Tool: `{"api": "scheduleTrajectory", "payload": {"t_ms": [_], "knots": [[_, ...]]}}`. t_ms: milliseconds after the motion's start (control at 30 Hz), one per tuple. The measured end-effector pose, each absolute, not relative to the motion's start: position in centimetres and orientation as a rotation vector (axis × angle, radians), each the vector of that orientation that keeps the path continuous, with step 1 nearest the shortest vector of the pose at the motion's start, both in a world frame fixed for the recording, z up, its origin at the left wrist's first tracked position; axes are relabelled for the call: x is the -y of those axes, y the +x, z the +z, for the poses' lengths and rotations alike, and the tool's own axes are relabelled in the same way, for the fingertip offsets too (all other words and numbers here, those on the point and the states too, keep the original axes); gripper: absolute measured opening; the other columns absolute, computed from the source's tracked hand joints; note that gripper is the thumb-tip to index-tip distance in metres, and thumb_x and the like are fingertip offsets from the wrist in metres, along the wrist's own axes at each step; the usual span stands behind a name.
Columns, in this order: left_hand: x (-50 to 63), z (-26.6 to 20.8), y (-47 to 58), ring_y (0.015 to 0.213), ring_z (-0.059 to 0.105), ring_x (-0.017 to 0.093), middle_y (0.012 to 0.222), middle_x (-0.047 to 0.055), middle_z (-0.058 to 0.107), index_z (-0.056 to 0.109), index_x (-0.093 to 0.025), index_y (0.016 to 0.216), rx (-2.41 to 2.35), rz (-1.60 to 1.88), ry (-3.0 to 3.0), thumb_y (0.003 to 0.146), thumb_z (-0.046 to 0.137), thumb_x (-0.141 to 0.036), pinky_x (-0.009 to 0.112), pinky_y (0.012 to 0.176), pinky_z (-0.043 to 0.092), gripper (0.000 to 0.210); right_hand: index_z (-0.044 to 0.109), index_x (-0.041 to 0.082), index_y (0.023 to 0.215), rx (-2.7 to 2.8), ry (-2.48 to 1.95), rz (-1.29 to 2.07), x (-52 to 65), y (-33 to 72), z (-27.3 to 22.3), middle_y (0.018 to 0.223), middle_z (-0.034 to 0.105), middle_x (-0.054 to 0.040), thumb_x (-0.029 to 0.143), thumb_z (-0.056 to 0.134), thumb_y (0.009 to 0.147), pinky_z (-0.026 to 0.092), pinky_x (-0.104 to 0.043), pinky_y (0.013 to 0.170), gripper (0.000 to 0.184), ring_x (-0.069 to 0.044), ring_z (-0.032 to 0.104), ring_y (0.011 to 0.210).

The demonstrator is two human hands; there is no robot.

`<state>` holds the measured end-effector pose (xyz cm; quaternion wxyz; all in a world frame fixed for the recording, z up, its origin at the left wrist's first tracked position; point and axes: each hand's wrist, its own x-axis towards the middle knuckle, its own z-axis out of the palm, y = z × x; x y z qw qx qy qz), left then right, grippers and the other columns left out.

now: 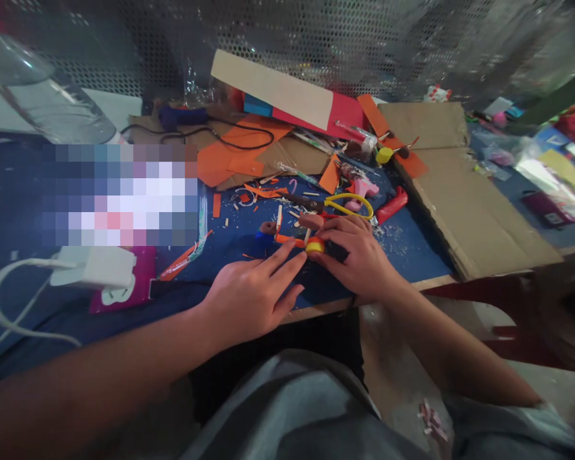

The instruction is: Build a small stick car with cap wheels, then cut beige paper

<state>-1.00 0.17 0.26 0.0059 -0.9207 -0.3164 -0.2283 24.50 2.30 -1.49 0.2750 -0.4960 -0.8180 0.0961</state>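
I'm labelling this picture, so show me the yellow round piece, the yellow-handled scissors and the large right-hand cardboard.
Yellow round piece (pixel 315 246): head view, on its yellow side.
Yellow-handled scissors (pixel 317 206): head view, dark part beside the handles.
Large right-hand cardboard (pixel 476 211): head view, its broad lower panel.

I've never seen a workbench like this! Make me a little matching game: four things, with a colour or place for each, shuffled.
Things:
1. Disc
2. Scissors
3. Power strip
4. Bottle

Colours and places:
A. Clear, at the far left
B. Yellow-handled, on the blue tabletop
C. Magenta, beside a white charger
D. Yellow, at the right hand's fingertips

Pairs: 1-D, 2-B, 3-C, 4-A.
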Motion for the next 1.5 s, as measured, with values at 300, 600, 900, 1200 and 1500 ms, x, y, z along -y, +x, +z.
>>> {"api": "scheduleTrajectory", "payload": {"t_ms": [300,600,900,1200,1500], "knots": [[-1.1,-0.3,-1.4,0.102,0.064,0.022,0.116,0.011,0.064,0.054,-0.019,0.131,1.066,-1.623,-2.839,0.087,0.076,-0.026,0.035,0.082,0.057,0.049,0.074,0.025,0.103,2.022,-1.249,0.547,-2.5,27.8,-0.1,0.116,0.076,-0.0104,0.048,0.070,0.100,0.052,-0.051,0.106,0.024,-0.032,0.070,0.117],[-2.2,0.1,-0.3,0.073,0.065,0.013,0.099,0.005,0.070,0.058,-0.017,0.123,2.168,-2.068,-3.264,0.093,0.075,-0.055,0.027,0.067,0.055,0.051,0.076,0.025,0.104,1.911,-1.153,0.900,-1.0,26.4,0.7,0.112,0.076,-0.0076,0.049,0.073,0.099,0.056,-0.041,0.099,0.025,-0.026,0.071,0.110],[-2.3,0.6,0.0,0.065,0.067,0.013,0.087,0.005,0.076,0.065,-0.013,0.107,2.579,-2.218,-3.056,0.085,0.083,-0.056,0.028,0.063,0.057,0.051,0.059,0.026,0.143,1.919,-1.208,0.622,-1.0,25.5,0.8,0.136,0.068,-0.0125,0.051,0.076,0.095,0.059,-0.046,0.098,0.057,-0.028,0.071,0.110],[-2.2,1.7,-0.1,0.065,0.068,0.016,0.073,0.000,0.070,0.066,-0.015,0.095,2.522,-1.842,-3.232,0.087,0.080,-0.054,0.031,0.067,0.059,0.042,0.058,0.026,0.153,2.106,-1.080,0.663,-1.9,24.5,2.3,0.151,0.066,-0.0128,0.048,0.069,0.099,0.061,-0.048,0.106,0.059,-0.032,0.073,0.125],[-2.1,1.3,0.0,0.066,0.067,0.013,0.082,0.000,0.069,0.068,-0.014,0.100,2.522,-1.899,-3.249,0.086,0.081,-0.047,0.027,0.066,0.058,0.038,0.072,0.025,0.136,2.084,-1.125,0.476,-2.0,24.1,1.8,0.131,0.080,-0.0075,0.036,0.066,0.101,0.065,-0.043,0.099,0.037,-0.029,0.079,0.117]]}}
